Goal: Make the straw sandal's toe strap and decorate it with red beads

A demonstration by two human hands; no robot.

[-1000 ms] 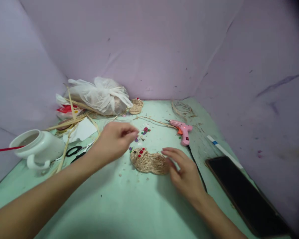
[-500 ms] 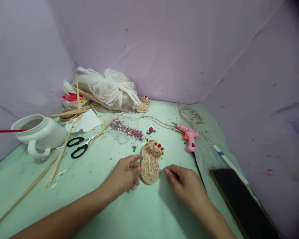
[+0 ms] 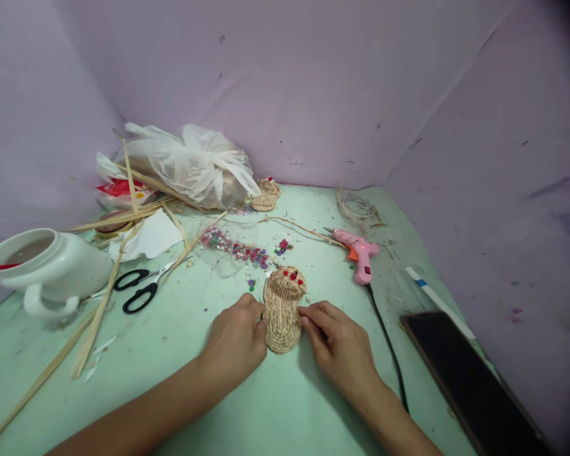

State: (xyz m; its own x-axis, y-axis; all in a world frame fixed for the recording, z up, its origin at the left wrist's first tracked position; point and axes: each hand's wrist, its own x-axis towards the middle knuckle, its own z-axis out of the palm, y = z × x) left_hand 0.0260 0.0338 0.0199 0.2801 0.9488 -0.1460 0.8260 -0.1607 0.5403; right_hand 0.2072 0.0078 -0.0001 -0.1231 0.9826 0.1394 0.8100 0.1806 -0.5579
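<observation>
A small braided-fibre slipper [image 3: 284, 323] lies on the table in front of me, its toe end away from me, with several red beads on the toe band. At its left edge my left hand [image 3: 240, 332] is closed, thumb and fingers pinching the side. My right hand [image 3: 337, 339] pinches the opposite edge between thumb and forefinger. Just beyond the toe are a few loose beads [image 3: 284, 246] and a longer spill of coloured beads [image 3: 247, 251] by a clear plastic bag. The pink glue gun [image 3: 361, 253] rests to the right of the slipper.
On the left are a white pot [image 3: 76, 266], black-handled scissors [image 3: 140, 289] and long dry fibre strips [image 3: 97, 316]. A white plastic bag [image 3: 185, 168] and another slipper [image 3: 266, 195] sit at the back. A phone [image 3: 470, 380] and the glue gun's cord [image 3: 390, 345] lie on the right.
My right hand has moved left onto the slipper's right edge. The left fingers have closed on its left edge. The view has shifted slightly.
</observation>
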